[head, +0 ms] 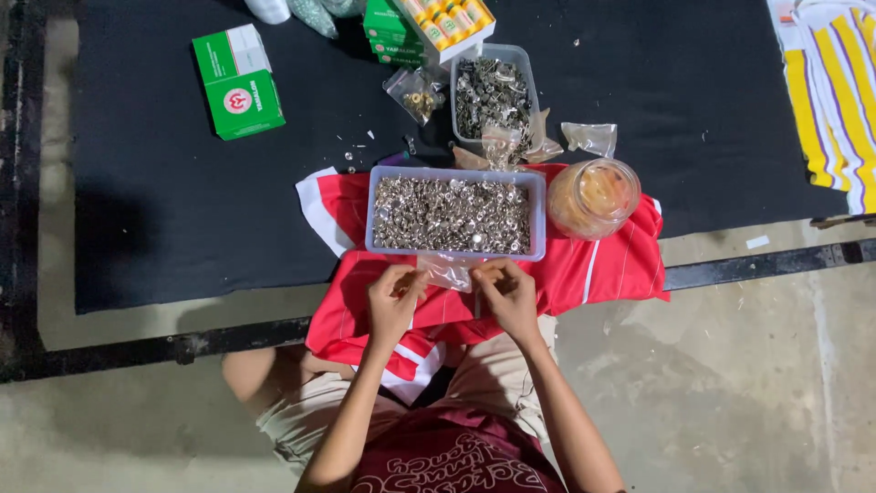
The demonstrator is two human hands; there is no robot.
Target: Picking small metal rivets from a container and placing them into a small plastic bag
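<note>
My left hand and my right hand meet over a red and white garment on my lap. Both pinch the edges of a small clear plastic bag between them. Just beyond the bag stands a clear rectangular tub full of small silver metal fasteners. What lies inside the bag I cannot make out.
A round clear jar with orange contents stands right of the tub. A second clear tub of metal parts and small plastic bags lie behind on a black mat. Green boxes sit far left; a yellow striped cloth far right.
</note>
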